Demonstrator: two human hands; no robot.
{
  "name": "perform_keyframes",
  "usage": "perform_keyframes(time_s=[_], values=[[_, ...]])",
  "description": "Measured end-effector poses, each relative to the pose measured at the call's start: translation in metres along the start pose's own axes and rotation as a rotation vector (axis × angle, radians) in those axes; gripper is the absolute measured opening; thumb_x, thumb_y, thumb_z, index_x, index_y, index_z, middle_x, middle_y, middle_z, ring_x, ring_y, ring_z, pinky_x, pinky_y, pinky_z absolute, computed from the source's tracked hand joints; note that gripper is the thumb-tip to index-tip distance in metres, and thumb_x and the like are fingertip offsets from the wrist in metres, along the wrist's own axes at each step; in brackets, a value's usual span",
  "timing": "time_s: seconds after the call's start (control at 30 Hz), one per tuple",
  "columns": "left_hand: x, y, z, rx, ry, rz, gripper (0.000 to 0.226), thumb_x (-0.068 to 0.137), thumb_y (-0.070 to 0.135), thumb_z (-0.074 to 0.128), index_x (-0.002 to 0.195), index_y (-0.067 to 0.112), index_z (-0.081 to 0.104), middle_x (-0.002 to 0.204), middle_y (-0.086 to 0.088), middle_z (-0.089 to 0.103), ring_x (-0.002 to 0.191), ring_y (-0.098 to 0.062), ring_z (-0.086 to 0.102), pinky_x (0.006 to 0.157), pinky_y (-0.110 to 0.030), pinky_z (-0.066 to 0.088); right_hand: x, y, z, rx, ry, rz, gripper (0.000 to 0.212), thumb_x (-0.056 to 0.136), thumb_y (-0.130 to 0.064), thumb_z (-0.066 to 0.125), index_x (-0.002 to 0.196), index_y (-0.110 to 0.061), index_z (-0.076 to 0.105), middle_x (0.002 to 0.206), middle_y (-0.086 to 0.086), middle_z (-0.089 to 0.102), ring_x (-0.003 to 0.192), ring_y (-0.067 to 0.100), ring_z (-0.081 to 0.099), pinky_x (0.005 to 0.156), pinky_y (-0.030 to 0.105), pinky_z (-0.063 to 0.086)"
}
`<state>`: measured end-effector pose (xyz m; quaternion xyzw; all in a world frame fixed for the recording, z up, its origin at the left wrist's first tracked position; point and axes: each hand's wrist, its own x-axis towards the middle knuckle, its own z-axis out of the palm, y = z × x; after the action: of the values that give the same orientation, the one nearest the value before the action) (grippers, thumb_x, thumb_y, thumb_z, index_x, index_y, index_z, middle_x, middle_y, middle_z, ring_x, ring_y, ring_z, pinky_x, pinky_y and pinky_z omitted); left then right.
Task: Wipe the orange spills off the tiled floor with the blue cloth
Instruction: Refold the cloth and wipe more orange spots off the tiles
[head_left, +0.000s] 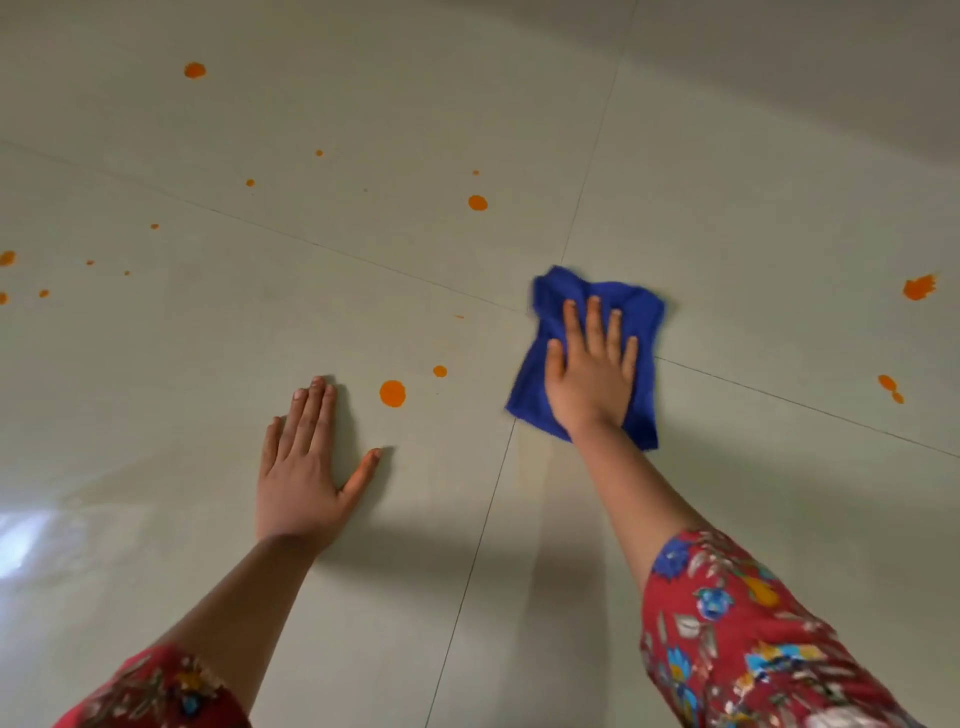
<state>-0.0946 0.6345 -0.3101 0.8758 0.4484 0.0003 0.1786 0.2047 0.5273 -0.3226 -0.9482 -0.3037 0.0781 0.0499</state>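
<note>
Our right hand (589, 379) presses the blue cloth (527, 387) to the floor (727, 208), fingers (595, 322) straight; our left hand (298, 483) lies flat, orange spill (392, 393) at its one o'clock.

clearance: I see bare tile (363, 291) running from the blue cloth (527, 397) toward the far orange spots (477, 202) | obstacle: left hand (301, 478) flat on it — just beside the big orange drop (392, 393)

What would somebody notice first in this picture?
The bright blue cloth stands out first, right of centre on the pale floor, with the right hand pressed flat on it. Then the orange spots scattered over the tiles, the biggest spot between the cloth and the left hand, which lies flat on the floor.
</note>
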Motion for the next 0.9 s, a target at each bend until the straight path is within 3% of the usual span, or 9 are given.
perform_keyframes(time_s=[0.1, 0.17, 0.27, 0.33, 0.4, 0.57, 0.7, 0.8, 0.9], values=[[0.0, 0.0, -0.003, 0.007, -0.013, -0.002, 0.083, 0.088, 0.065, 0.027, 0.153, 0.02, 0.005, 0.161, 0.006, 0.003, 0.148, -0.011, -0.002, 0.12, -0.041, 0.01, -0.048, -0.017, 0.003, -0.041, -0.051, -0.354, 0.056, 0.099, -0.046, 0.021, 0.153, -0.032, 0.019, 0.161, -0.007, 0.014, 0.149, 0.019, 0.011, 0.121, 0.044, 0.008], [0.001, 0.001, -0.002, 0.02, -0.029, 0.006, 0.083, 0.088, 0.066, 0.025, 0.153, 0.019, 0.004, 0.161, 0.005, 0.002, 0.148, -0.012, -0.002, 0.119, -0.042, 0.01, -0.085, 0.015, 0.0, -0.056, -0.077, -0.458, 0.054, 0.099, -0.045, 0.024, 0.152, -0.032, 0.023, 0.16, -0.009, 0.019, 0.149, 0.018, 0.015, 0.12, 0.044, 0.012], [0.004, 0.0, -0.004, 0.048, -0.075, 0.008, 0.092, 0.084, 0.073, 0.022, 0.153, 0.017, -0.001, 0.161, 0.005, -0.006, 0.147, -0.012, -0.009, 0.12, -0.042, 0.005, -0.072, 0.056, -0.007, -0.052, -0.04, -0.198, 0.055, 0.098, -0.046, 0.02, 0.151, -0.032, 0.026, 0.16, -0.008, 0.02, 0.148, 0.019, 0.018, 0.12, 0.046, 0.014], [0.003, 0.0, -0.006, 0.049, -0.105, 0.012, 0.102, 0.077, 0.081, 0.023, 0.152, 0.017, -0.005, 0.16, 0.006, -0.011, 0.146, -0.01, -0.014, 0.12, -0.04, -0.001, -0.036, 0.044, -0.009, -0.061, -0.013, 0.002, 0.058, 0.096, -0.048, 0.014, 0.152, -0.032, 0.021, 0.161, -0.007, 0.017, 0.149, 0.02, 0.014, 0.12, 0.048, 0.011], [0.004, 0.001, -0.009, 0.056, -0.118, 0.007, 0.111, 0.071, 0.087, 0.022, 0.152, 0.017, -0.008, 0.16, 0.006, -0.014, 0.145, -0.01, -0.017, 0.119, -0.038, -0.004, 0.001, 0.004, -0.008, -0.027, 0.0, 0.05, 0.057, 0.098, -0.048, 0.017, 0.152, -0.033, 0.016, 0.162, -0.006, 0.011, 0.15, 0.022, 0.008, 0.12, 0.049, 0.006], [0.005, 0.002, -0.012, 0.026, -0.142, -0.008, 0.124, 0.06, 0.095, 0.025, 0.153, 0.016, -0.003, 0.16, 0.005, -0.01, 0.146, -0.01, -0.014, 0.119, -0.038, -0.002, -0.004, -0.1, 0.009, -0.019, -0.048, -0.401, 0.055, 0.098, -0.045, 0.022, 0.152, -0.033, 0.021, 0.161, -0.008, 0.015, 0.149, 0.022, 0.011, 0.12, 0.046, 0.005], [0.009, -0.003, -0.017, -0.01, -0.233, -0.005, 0.139, 0.047, 0.1, 0.03, 0.149, 0.019, -0.019, 0.154, 0.011, -0.029, 0.14, -0.006, -0.03, 0.115, -0.033, -0.015, -0.09, -0.044, 0.008, -0.071, -0.124, -0.78, 0.053, 0.099, -0.044, 0.03, 0.151, -0.036, 0.024, 0.16, -0.01, 0.017, 0.148, 0.018, 0.017, 0.12, 0.044, 0.012], [0.012, -0.006, -0.023, -0.021, -0.308, 0.027, 0.151, 0.039, 0.097, 0.044, 0.146, 0.018, -0.027, 0.15, 0.01, -0.038, 0.136, -0.006, -0.037, 0.113, -0.034, -0.02, -0.068, 0.023, 0.0, -0.105, -0.066, -0.463, 0.053, 0.098, -0.046, 0.023, 0.15, -0.037, 0.022, 0.159, -0.012, 0.015, 0.148, 0.02, 0.019, 0.119, 0.046, 0.013], [0.012, -0.005, -0.026, -0.015, -0.339, 0.02, 0.157, 0.034, 0.094, 0.051, 0.144, 0.019, -0.031, 0.149, 0.009, -0.04, 0.136, -0.008, -0.039, 0.114, -0.036, -0.019, -0.01, -0.002, -0.01, -0.067, 0.004, -0.08, 0.056, 0.097, -0.049, 0.019, 0.151, -0.036, 0.019, 0.161, -0.011, 0.013, 0.149, 0.022, 0.012, 0.119, 0.049, 0.01]])
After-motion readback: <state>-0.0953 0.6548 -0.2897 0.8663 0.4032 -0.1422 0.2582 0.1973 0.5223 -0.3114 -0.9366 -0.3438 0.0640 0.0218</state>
